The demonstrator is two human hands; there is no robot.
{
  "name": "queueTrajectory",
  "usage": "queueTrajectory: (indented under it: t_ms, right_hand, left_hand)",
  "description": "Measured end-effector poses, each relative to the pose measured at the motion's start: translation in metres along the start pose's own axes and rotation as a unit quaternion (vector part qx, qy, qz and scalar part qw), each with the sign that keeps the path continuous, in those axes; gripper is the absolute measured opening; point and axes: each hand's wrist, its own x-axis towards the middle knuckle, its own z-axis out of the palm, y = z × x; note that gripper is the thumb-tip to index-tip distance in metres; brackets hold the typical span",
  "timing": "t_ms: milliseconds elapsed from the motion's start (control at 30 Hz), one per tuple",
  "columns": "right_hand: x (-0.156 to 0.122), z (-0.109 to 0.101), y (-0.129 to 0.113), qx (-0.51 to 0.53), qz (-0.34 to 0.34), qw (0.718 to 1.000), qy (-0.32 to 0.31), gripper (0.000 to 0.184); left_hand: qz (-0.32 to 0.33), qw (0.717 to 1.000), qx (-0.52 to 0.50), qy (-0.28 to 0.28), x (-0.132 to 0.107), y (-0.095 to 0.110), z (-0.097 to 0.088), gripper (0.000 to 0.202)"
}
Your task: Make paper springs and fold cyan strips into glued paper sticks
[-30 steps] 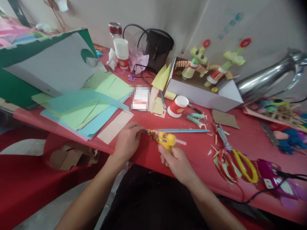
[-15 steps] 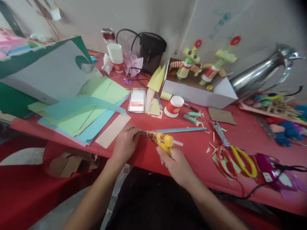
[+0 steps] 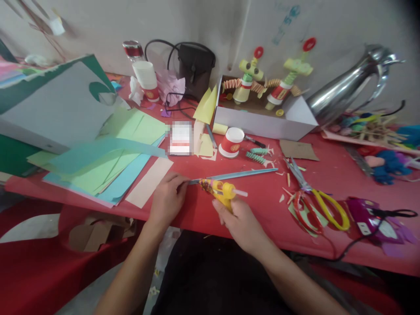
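Observation:
My right hand is wrapped round the handle of a yellow hot glue gun, with a clear glue stick poking out of its back. The gun's nozzle points left, over one end of a narrow blue paper strip. That same end is pinched by my left hand, and the strip stretches right across the red table. Whether the nozzle touches the paper cannot be made out. Behind the strip is an upturned red and white paper cup, beside small green folded paper springs.
Scissors with red and yellow handles lie at the right near a purple packet. Green and blue paper sheets spread at the left. A white box holds two paper-cup figures; a steel jug leans beside it.
The view has shifted a little, so the table things sit slightly further left. Both hands keep their holds on the strip and the glue gun, nearly still.

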Motion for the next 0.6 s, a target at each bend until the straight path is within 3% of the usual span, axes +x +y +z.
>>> queueTrajectory:
  t_ms: [600]
  right_hand:
    - [-0.006, -0.016, 0.02, 0.003, 0.024, 0.999, 0.046, 0.048]
  left_hand:
    - [0.003, 1.0, 0.007, -0.003, 0.002, -0.002, -0.001, 0.018]
